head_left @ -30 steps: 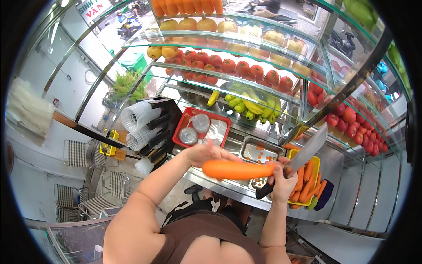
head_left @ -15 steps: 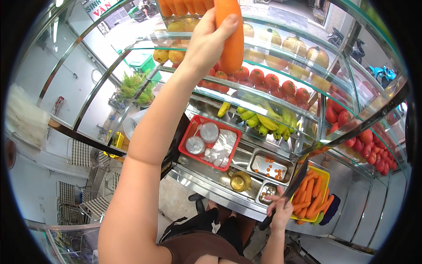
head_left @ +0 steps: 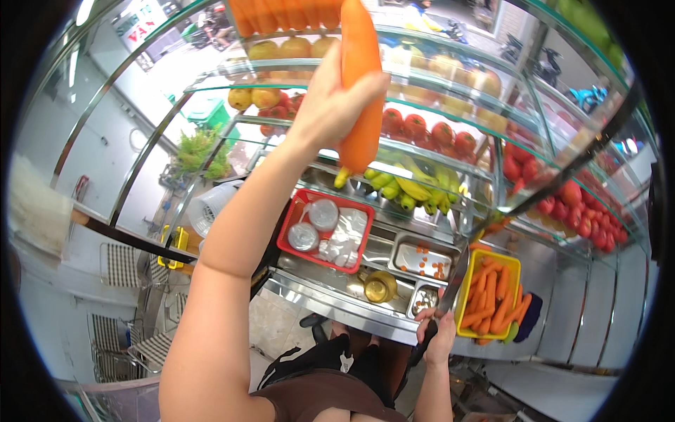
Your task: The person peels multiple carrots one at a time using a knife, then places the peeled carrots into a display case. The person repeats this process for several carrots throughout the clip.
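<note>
Glass shelves point(head_left: 450, 133) are curving around, shining in bright light. A shiny metal counter point(head_left: 330, 302) is sitting below. Pale floor tiles point(head_left: 271, 320) are showing under it.

A red tray point(head_left: 290, 238) of lidded plastic cups sat on the steel desk point(head_left: 330, 301), beside a metal pan point(head_left: 424, 261). A yellow bin point(head_left: 515, 266) held carrots. Bananas point(head_left: 401, 188) and red tomatoes point(head_left: 429, 131) lined the glass shelves above.

A white sign point(head_left: 144, 21) with red lettering hangs at upper left.
</note>
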Demonstrator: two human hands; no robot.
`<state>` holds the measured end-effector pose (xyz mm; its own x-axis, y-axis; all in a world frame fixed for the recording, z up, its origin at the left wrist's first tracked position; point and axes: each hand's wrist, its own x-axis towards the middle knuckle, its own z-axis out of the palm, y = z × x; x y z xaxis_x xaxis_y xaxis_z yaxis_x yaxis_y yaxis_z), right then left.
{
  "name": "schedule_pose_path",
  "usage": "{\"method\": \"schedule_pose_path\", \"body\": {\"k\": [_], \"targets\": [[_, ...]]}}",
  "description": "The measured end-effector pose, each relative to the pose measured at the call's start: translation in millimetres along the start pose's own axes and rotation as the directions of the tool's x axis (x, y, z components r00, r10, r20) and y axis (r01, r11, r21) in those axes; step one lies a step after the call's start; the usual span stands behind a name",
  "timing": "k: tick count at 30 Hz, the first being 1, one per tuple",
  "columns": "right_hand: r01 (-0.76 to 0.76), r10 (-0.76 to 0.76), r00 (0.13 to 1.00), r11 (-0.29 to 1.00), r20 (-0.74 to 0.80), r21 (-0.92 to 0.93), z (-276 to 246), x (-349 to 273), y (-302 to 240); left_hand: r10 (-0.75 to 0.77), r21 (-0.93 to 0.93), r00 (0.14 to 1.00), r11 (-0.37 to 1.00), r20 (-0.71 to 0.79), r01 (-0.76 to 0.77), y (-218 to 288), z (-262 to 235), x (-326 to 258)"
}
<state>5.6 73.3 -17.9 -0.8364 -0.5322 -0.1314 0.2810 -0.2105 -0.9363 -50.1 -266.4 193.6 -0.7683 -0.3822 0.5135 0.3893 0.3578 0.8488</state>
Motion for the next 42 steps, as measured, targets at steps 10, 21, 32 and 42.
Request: {"method": "schedule_pose_path", "body": {"k": [10,21,32,42], "targets": [[0.18,-0.173,0.967,0.983,0.19,-0.024,-4.1,14.0,-96.5,-0.493,-0.425,0.703,0.565,0.513,0.707,-38.6,111.2,-169.9],[0.192,-0.06,0.968,0.806,0.245,-0.56,-12.4,5.1,-121.4,-0.494,0.001,0.74,0.832,0.456,0.555,-36.8,148.8,-188.2],[0.099,0.1,0.971,0.654,0.216,-0.75,-15.0,12.2,-155.5,-0.498,0.003,0.725,0.825,0.475,0.565,-26.3,162.6,-181.6],[0.036,0.172,0.955,0.745,0.243,-0.666,-12.7,15.5,-161.6,-0.28,0.312,0.764,0.944,0.581,0.109,-44.0,155.5,-181.4]]}}
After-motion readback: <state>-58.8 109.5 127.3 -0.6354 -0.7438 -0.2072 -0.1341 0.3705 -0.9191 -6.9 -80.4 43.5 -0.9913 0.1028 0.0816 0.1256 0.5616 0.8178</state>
